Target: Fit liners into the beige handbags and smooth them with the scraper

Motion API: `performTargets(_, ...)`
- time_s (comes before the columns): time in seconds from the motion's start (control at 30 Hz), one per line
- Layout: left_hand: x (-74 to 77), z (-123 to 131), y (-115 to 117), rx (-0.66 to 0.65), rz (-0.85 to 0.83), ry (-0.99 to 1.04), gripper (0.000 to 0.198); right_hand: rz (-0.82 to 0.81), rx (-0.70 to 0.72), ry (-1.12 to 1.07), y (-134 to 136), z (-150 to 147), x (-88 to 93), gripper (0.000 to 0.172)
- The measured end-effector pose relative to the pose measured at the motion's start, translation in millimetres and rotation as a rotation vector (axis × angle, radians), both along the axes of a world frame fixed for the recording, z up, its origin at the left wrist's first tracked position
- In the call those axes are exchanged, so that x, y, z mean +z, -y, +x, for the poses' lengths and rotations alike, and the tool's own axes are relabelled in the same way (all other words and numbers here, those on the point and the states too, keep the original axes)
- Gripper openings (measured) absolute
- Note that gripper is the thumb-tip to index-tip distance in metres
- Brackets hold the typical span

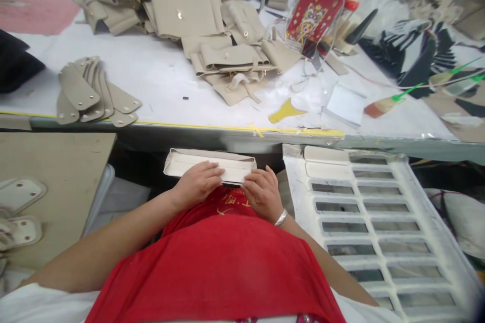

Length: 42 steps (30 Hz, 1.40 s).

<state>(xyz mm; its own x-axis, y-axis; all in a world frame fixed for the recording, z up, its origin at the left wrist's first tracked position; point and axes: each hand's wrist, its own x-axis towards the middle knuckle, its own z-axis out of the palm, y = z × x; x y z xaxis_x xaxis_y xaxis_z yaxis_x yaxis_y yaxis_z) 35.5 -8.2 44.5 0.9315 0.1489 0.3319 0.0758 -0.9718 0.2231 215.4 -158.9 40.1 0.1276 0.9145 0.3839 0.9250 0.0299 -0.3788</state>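
In front of my lap is a long, shallow, box-shaped leather piece (184, 162), beige with raised walls and a pale inside. My left hand (200, 181) grips its near side, fingers together over the edge and the thumb hidden. At the right end, my right hand (263, 192) is closed on the corner, fingers bent against the wall. A red apron (223, 267) lies under both hands.
Beyond the white table's edge (212, 130) lie beige straps with studs (91, 93), a heap of beige leather bag parts (189, 15), a yellow scrap (286, 110) and a glue bottle (382, 106). A white slatted rack (373, 222) stands right; a board (64, 171) left.
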Motion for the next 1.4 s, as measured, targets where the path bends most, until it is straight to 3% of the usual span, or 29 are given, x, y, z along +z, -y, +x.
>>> performTargets(0.27,0.5,4.5,-1.1,-0.039,0.117,-0.054,0.018,-0.03,-0.081,0.029,-0.6,-4.9,-3.1,0.013)
performTargets(0.43,1.3,6.5,2.0,-0.022,0.105,-0.069,0.021,-0.021,-0.14,0.043,-6.8,-9.7,-4.5,0.013)
performTargets(0.7,27.4,30.0,-3.6,0.301,-0.192,-0.389,0.015,-0.055,-0.283,0.028,-15.2,-21.0,1.7,0.011)
performTargets(0.9,26.4,32.4,-12.1,0.249,-0.254,-0.457,0.009,-0.043,-0.365,-0.04,-12.9,-28.0,-1.8,0.011)
performTargets(1.1,17.0,16.2,-13.5,0.119,-0.29,-0.345,0.018,0.001,-0.269,-0.041,-4.9,-27.0,-3.9,0.012)
performTargets(1.4,22.4,20.7,-6.7,0.207,-0.217,-0.39,0.02,-0.04,-0.291,0.052,-9.8,-25.6,1.2,0.012)
